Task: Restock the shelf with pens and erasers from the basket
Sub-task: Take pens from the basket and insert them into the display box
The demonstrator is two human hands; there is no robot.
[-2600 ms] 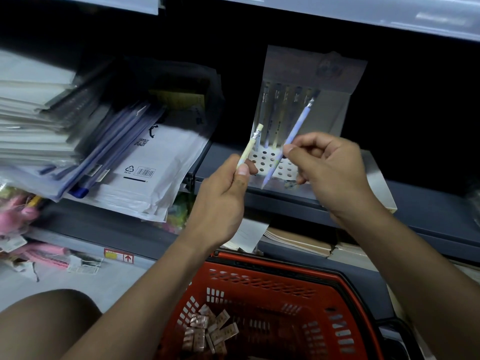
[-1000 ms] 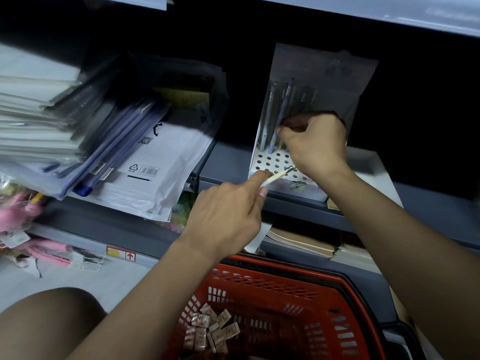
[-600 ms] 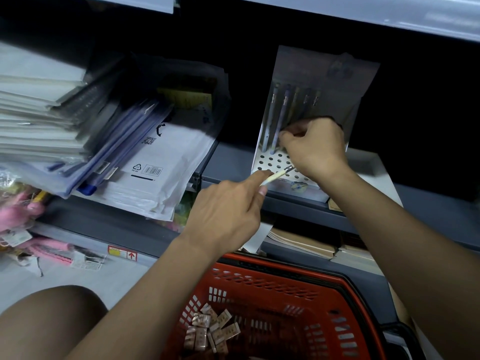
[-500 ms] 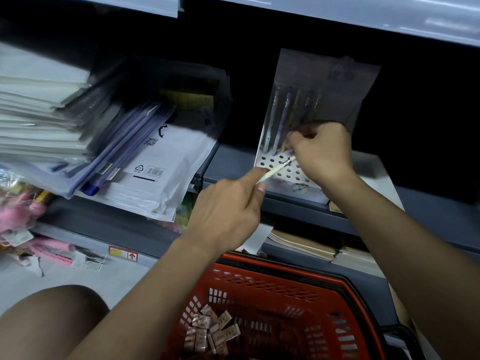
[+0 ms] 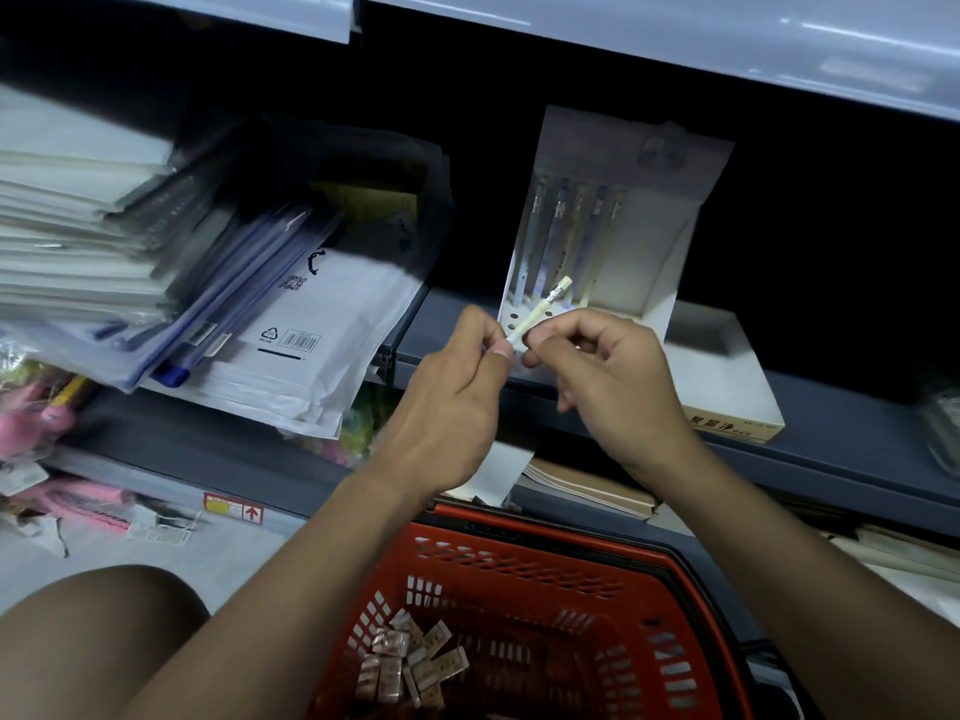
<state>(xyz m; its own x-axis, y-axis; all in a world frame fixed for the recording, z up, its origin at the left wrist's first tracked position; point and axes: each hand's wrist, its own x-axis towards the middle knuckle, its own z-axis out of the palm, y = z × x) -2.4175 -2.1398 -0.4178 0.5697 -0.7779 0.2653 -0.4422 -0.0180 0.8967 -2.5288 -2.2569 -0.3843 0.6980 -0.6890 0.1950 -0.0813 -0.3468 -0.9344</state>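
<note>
Left hand (image 5: pixel 447 407): its grip is closed on the lower end of a pale yellow pen (image 5: pixel 540 315), pinched between thumb and fingers.
Right hand (image 5: pixel 608 376): it meets the left hand at the same pen; thumb and forefinger touch the shaft just beside the left fingertips. The other fingers are curled. Whether it really clamps the pen, I cannot tell.
Pen: it points up toward 1 o'clock, in the air, in front of the display box (image 5: pixel 597 236).
Display box: a pale cardboard stand with a perforated base, upright on the dark grey shelf (image 5: pixel 831 433), at 12 o'clock from the hands. Five pens (image 5: pixel 558 226) stand in its back row, side by side.
Basket (image 5: pixel 545 605): red plastic, at 6 o'clock, below the arms. A small heap of wrapped erasers (image 5: pixel 410 662) lies on its bottom, at the left.
Shelf surface: dark grey metal, with an open flat box (image 5: pixel 727 376) just right of the display box.
Left of the shelf: at 9 to 10 o'clock a leaning pile of envelopes and plastic folders (image 5: pixel 249 324), beside stacked white paper (image 5: pixel 67 226).
Lower level: notebooks (image 5: pixel 587 485) lie under the shelf edge; pink items (image 5: pixel 36 423) at 8 o'clock.
Room: dim; the back of the shelf is black, and a pale shelf edge (image 5: pixel 675 39) runs across the top.
</note>
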